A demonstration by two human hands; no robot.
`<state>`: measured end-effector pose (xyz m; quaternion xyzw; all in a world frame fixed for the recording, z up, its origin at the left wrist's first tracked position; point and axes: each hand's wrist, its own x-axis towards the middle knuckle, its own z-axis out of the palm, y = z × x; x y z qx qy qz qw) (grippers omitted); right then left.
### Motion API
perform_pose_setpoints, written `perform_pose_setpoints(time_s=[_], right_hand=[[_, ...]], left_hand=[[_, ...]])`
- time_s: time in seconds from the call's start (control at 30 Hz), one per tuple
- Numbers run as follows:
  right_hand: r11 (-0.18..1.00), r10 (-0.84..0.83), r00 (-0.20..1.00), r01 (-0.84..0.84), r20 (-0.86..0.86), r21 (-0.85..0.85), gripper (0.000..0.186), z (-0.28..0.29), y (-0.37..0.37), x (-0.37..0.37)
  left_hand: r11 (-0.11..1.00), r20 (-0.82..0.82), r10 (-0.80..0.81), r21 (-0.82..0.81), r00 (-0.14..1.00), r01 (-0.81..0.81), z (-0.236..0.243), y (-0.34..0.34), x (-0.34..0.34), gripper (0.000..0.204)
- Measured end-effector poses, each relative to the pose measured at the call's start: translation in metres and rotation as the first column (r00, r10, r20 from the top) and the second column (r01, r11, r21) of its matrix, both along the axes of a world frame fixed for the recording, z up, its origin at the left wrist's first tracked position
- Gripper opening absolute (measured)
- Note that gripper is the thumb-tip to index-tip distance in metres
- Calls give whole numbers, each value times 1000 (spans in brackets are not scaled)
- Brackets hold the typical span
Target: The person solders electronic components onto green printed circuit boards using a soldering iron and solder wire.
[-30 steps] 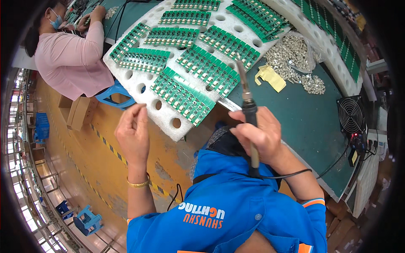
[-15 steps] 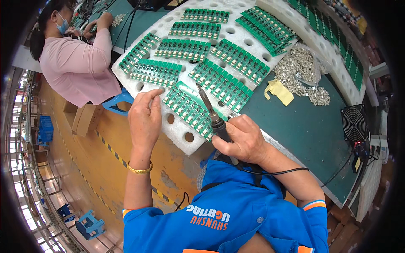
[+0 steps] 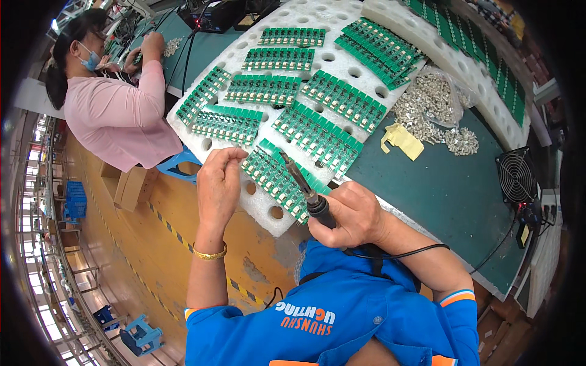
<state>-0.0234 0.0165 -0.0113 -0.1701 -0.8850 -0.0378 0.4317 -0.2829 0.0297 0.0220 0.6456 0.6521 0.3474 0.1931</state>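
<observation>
My right hand [image 3: 345,216] grips a soldering iron [image 3: 318,207] with a dark handle and metal barrel, its tip angled up-left over the nearest green circuit-board panel [image 3: 274,183]. At that panel's upper-left corner is my left hand [image 3: 220,183], thumb and fingers closed together; whether anything small is between them I cannot make out. The panel, dotted with white components, lies at the front of a white foam board [image 3: 264,216] pierced with round holes. More populated panels [image 3: 317,137] are spread behind it on the foam. A black cord trails from the iron past my right forearm.
Right: green bench [image 3: 452,201], metal parts in plastic bags [image 3: 430,100], yellow paper [image 3: 403,141], black fan [image 3: 516,175], second foam board [image 3: 464,67] carrying green panels. Upper left: co-worker [image 3: 116,116] in pink, working at another bench. Below left: cardboard box [image 3: 128,186], blue stools [image 3: 140,335].
The soldering iron has swung down-left over the nearest panel, tipped further toward it. My left hand has moved right, up to that panel's corner. The bench scene has shifted slightly in view.
</observation>
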Motion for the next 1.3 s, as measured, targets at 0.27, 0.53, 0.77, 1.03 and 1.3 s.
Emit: perform_pose_setpoints(time_s=[0.27, 0.53, 0.77, 1.03, 1.3], right_hand=[[998, 51, 988, -45, -143, 45, 37, 9, -8, 10], [801, -68, 985, -42, -159, -598, 29, 70, -61, 100], [910, -312, 935, 244, -168, -334, 45, 106, -81, 160], [857, -448, 846, 315, -289, -408, 42, 109, -125, 213], [781, -584, 733, 390, -348, -488, 39, 80, -127, 233]], left_hand=[[996, 166, 49, -80, 985, -36, 6, -9, 3, 20], [989, 539, -17, -115, 842, 94, 42, -48, 45, 19], [946, 900, -18, -126, 436, 299, 49, -53, 139, 29], [801, 933, -237, 31, 269, 598, 22, -36, 222, 42], [718, 938, -146, -118, 315, 686, 12, -45, 245, 30]])
